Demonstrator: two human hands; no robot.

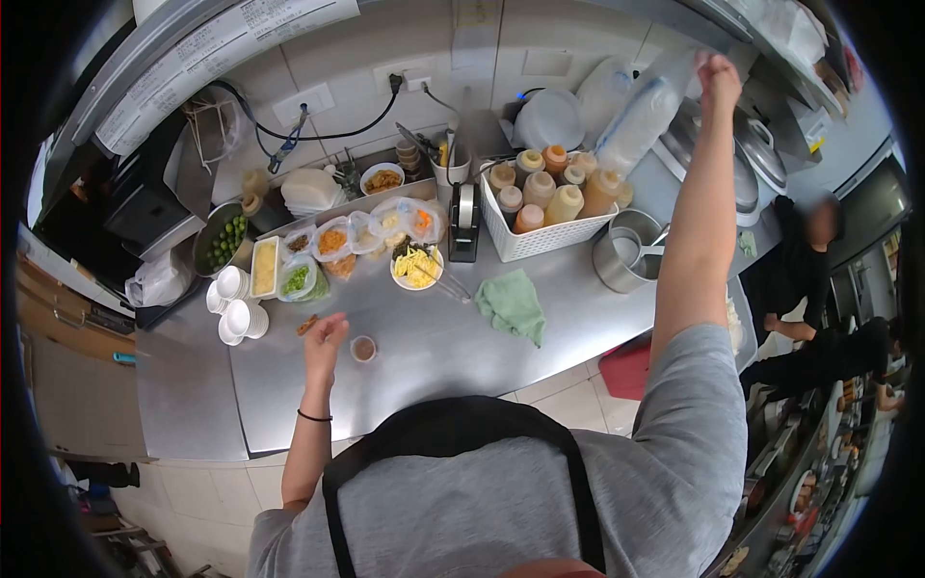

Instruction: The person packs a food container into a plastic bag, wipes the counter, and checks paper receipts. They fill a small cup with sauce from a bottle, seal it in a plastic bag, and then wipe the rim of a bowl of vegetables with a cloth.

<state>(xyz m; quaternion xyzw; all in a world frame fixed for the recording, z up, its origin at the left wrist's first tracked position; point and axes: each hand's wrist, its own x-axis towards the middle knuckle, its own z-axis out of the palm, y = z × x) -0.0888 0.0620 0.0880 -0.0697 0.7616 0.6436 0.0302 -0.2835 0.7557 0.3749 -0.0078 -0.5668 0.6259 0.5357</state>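
Head cam looks straight down past a grey shirt and black apron, so nearest is the left hand, hovering low over the steel counter just beside a small cup. Its fingers are bunched loosely and pointing down, and I honestly can't tell if they're pinching anything. A little brown scrap lies right by the fingertips. A bit further out there's a crumpled green cloth and stacks of small white bowls, parked where that hand can get at them, I'd guess. Behind those is a row of film-covered tubs, a bowl of yellow food and a bowl of limes, all lined up along the back like a prep station. A tape dispenser stands next to a white basket that keeps the squeeze bottles upright and together, with a steel pot beside it. Farthest off, the right hand is stretched way up by the shelf, fingers curled shut just above a plastic-wrapped stack; what it's gripping isn't visible. A co-worker stands off to the right.
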